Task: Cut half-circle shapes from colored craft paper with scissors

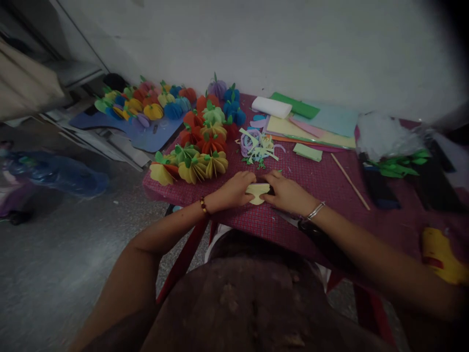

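At the front edge of the table, both hands grip a small piece of pale yellow folded paper [257, 193] with a rounded lower edge. My left hand [236, 189] pinches its left end, the thumb along the near side. On the right end, my right hand [287, 192] is closed in the same way, and a dark thing shows under its fingers that I cannot make out. Just beyond the hands lies a heap of curled paper scraps [258, 145]. A pale green folded paper [308, 152] rests to the right of the scraps.
Several coloured paper pumpkins [203, 168] stand left on the cloth-covered table [304, 183]; more sit on a blue board [154, 134]. Stacked paper sheets [311, 131] lie at the back. A wooden stick [351, 182], green paper leaves [399, 165] and a yellow glue gun [441, 254] are right.
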A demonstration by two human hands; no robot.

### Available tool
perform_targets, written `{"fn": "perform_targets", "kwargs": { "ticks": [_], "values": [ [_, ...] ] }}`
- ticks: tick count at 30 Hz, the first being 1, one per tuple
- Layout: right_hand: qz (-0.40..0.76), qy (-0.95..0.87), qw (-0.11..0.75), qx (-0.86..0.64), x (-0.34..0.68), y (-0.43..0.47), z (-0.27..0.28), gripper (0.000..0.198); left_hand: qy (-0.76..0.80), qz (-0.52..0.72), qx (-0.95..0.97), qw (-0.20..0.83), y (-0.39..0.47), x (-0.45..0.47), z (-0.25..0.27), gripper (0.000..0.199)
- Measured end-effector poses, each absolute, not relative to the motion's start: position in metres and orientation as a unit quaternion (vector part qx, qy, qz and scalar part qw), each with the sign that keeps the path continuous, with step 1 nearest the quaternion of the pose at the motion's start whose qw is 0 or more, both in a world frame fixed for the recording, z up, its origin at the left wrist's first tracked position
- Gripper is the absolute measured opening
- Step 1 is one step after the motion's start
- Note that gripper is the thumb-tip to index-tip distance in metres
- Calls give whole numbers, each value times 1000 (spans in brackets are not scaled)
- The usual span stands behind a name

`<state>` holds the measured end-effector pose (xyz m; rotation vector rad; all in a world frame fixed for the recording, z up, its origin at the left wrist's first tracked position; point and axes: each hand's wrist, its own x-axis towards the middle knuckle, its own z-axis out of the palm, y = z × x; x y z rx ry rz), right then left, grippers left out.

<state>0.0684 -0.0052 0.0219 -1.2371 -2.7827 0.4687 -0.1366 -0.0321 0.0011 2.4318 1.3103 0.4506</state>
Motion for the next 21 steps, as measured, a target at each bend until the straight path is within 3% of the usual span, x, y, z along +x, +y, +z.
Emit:
{"fn": "perform_targets", "kwargs": {
  "ticks": [5,10,16,21],
  "values": [
    [141,-900,-15,-412,62,-1,27,30,454,136,871,127,-33,-140,6,43],
    [161,-898,29,-409,64,0,21,30,490,149,847,146,-33,-146,6,66],
    [197,-888,94,-405,73,-6,13,25,502,154,840,139,-38,-146,2,32],
    [222,-880,106,-407,75,-9,12,35,502,191,827,166,-42,-142,-4,25]
  ]
}}
